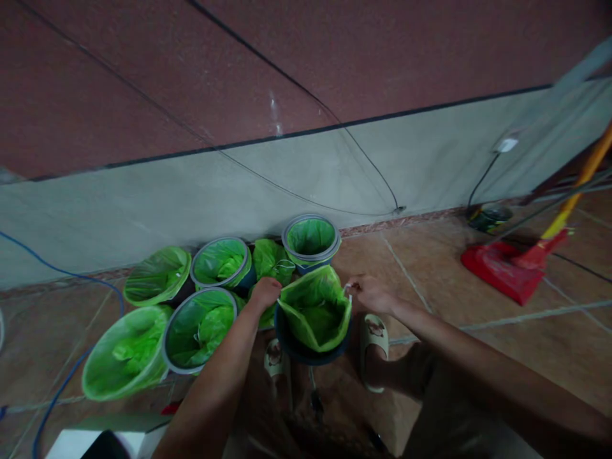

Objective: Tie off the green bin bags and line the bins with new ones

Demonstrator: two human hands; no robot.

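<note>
Between my feet stands a dark trash bin (313, 357) with a green trash bag (318, 312) gathered inside it. My left hand (266, 292) pinches the bag's upper edge at the left. On the opposite side, my right hand (370, 292) is closed on the white drawstring at the bag's rim. The bag's mouth is stretched between both hands, above the bin's rim. Just behind it, a lined bin with a grey ring (312, 237) sits near the wall.
Several bins lined with green bags, such as the front left one (127, 354), cluster at left. A blue hose (52, 398) runs along the floor there. At right lie a red dustpan (502, 268) and a dark can (490, 218). A white box (71, 443) is at bottom left.
</note>
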